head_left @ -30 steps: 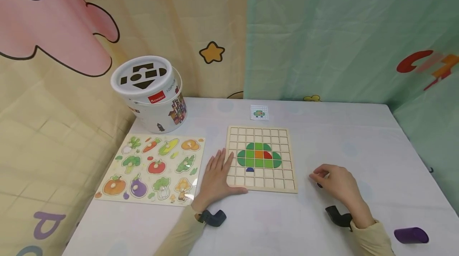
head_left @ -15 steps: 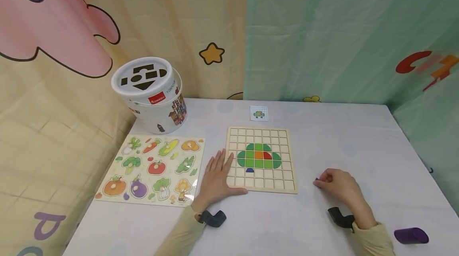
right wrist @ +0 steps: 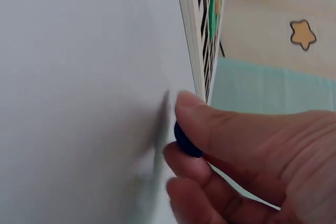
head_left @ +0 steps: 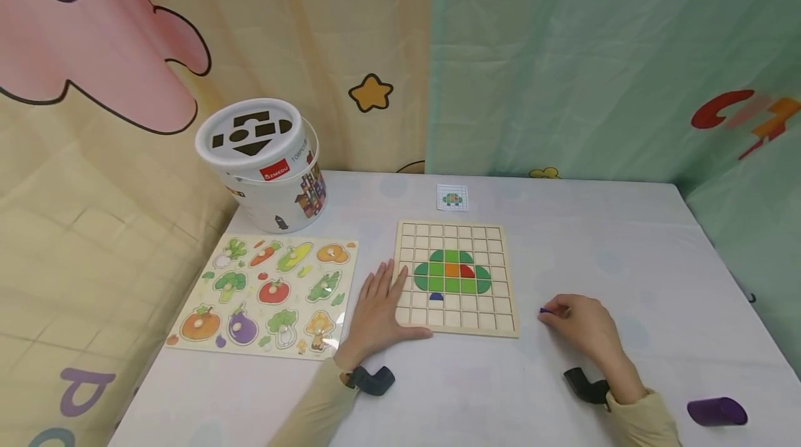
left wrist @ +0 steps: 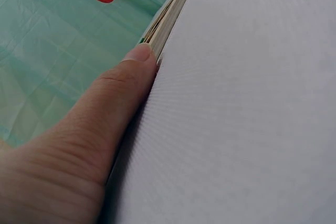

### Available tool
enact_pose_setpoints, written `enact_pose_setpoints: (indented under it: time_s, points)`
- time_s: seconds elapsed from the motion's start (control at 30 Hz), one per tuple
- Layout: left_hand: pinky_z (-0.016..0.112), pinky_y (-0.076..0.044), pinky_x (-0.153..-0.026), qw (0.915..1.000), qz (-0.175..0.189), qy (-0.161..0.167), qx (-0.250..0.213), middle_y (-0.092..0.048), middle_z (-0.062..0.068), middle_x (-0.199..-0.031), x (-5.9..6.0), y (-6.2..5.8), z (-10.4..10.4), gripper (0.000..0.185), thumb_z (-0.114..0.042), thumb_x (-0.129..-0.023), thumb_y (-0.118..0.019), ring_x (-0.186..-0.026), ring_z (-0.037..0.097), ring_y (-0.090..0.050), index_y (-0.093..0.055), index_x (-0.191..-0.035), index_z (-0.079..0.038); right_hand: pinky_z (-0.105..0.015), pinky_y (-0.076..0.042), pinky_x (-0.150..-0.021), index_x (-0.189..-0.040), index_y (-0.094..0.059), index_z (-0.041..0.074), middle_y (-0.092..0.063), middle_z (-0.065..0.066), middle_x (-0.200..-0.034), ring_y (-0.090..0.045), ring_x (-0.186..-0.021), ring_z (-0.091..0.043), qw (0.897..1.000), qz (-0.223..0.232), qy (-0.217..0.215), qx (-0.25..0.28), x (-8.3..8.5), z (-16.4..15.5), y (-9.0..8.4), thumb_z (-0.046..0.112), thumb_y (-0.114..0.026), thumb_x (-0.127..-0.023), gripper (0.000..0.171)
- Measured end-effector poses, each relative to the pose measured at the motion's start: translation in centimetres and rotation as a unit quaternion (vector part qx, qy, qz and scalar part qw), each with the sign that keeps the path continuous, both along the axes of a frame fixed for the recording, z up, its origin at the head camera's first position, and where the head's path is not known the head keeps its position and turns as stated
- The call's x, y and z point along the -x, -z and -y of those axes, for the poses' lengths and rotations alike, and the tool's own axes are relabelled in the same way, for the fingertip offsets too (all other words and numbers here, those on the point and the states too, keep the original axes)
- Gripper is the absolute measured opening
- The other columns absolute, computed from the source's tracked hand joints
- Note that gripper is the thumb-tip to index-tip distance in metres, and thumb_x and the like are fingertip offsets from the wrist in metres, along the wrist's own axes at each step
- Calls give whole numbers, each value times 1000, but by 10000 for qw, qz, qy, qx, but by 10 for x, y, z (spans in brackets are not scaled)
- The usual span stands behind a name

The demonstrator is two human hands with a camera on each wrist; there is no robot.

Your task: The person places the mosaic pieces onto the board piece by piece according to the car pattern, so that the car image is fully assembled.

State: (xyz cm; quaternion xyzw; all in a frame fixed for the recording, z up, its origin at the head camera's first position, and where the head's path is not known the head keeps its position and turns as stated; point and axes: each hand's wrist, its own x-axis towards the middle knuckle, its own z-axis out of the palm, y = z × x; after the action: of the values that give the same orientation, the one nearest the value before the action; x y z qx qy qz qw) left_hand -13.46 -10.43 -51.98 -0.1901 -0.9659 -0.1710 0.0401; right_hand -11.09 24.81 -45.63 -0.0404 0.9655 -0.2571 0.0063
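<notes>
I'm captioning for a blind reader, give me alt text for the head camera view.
A right hand pinches a small blue piece beside a wooden grid board showing a green tile picture, while the left hand rests flat on the board's edge.

A white bucket (head_left: 268, 172) with shape slots in its lid was set at the table's (head_left: 626, 238) far left. A vegetable peg puzzle (head_left: 269, 293) was laid before it. A small pattern card (head_left: 452, 197) and a purple cylinder (head_left: 717, 411) were also seen.
</notes>
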Motion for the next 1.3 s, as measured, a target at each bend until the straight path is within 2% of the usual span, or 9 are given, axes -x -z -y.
enact_pose_setpoints:
  time_s: [0.2,0.33,0.53,0.73,1.07,1.3]
  points:
    - [38,4,-114,10000,56,-17,13,-8,12,-158,1,0,0,120,-83,-64,-57,-144,25,0,-17,-153,-13,-29,-41,-49,-89,-75,4,-67,-4,-80,-51,-58,-13,9991,-417,75,89,8,27,1,11,-76,-80,11]
    - [38,4,-114,9999,114,-25,-20,-7,12,-158,0,-1,-1,121,-82,-63,-59,-144,25,1,-18,-153,-13,-28,-38,-46,-93,-74,3,-65,-4,-80,-47,-56,-12,9986,-456,-127,224,14,49,0,6,-72,-82,12]
    - [39,3,-114,9999,93,-37,27,-7,12,-158,0,-2,-1,121,-83,-63,-59,-144,25,0,-17,-153,-13,-27,-38,-46,-88,-75,7,-60,5,-70,-44,-53,-9,9968,-226,-686,351,21,86,2,7,-74,-80,8]
    - [39,2,-114,10000,71,-25,38,-9,12,-157,0,-3,-1,121,-84,-63,-57,-144,26,-1,-18,-153,-13,-25,-37,-47,-80,-74,12,-57,10,-66,-43,-52,-7,9923,-268,-1074,560,24,115,5,8,-77,-78,5]
    - [40,0,-114,10000,-21,-16,78,-9,13,-157,0,-2,0,121,-86,-63,-54,-143,26,-2,-19,-152,-12,-22,-38,-47,-74,-72,13,-57,12,-66,-44,-53,-5,9864,-310,-1443,727,30,140,8,10,-77,-78,7]
    - [40,-2,-115,10000,-6,-26,77,-10,14,-157,-1,-5,0,121,-85,-63,-56,-143,26,-4,-20,-152,-11,-25,-43,-53,-72,-73,17,-59,11,-71,-49,-60,-5,9878,-371,-1363,654,34,146,10,13,-78,-78,9]
